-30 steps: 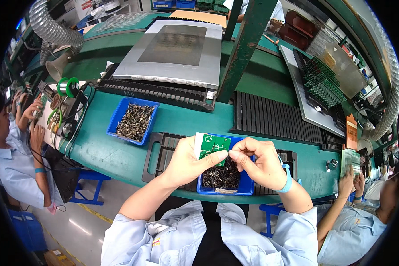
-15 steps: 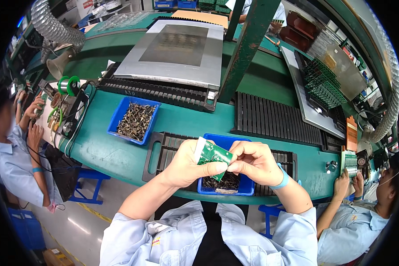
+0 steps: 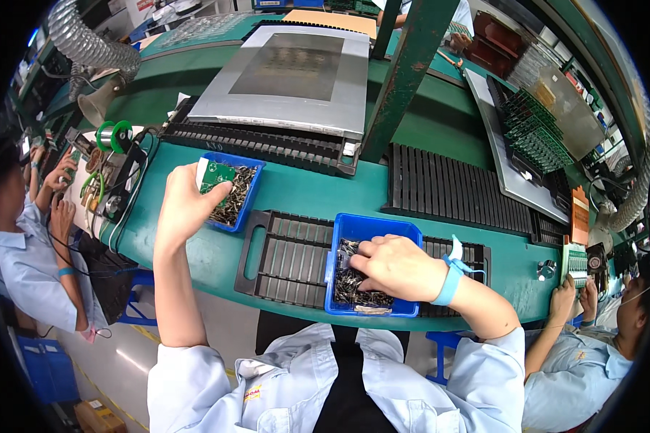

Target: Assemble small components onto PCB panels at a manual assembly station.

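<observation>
Your left hand [image 3: 184, 206] pinches a small green circuit board [image 3: 214, 175], partly hidden, above the left blue plastic bin [image 3: 251, 195]. Your right hand [image 3: 397, 265], fingers curled, digs into dark metal components [image 3: 350, 285] in the near blue tray [image 3: 374, 225]; its grip is obscured.

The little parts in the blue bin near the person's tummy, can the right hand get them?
Probably yes. The right hand already lies inside the open-topped blue bin, fingers down among the small dark parts. Nothing covers them. The left hand is away, holding a green circuit board.
</observation>
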